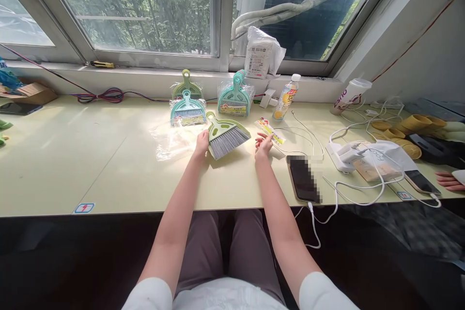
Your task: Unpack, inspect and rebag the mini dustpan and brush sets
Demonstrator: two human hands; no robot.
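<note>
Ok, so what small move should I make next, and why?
Perhaps bring the yellow label card, beside your right hand, to the green dustpan set in your left hand: the bagged blue-green sets behind it show similar labels, while this one shows none.

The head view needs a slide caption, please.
Left hand holds a green dustpan and brush at a window-side desk.

Red mark point(84, 208) on desk sticker point(77, 210), barcode point(254, 64) on white package point(267, 60), print illegible
</note>
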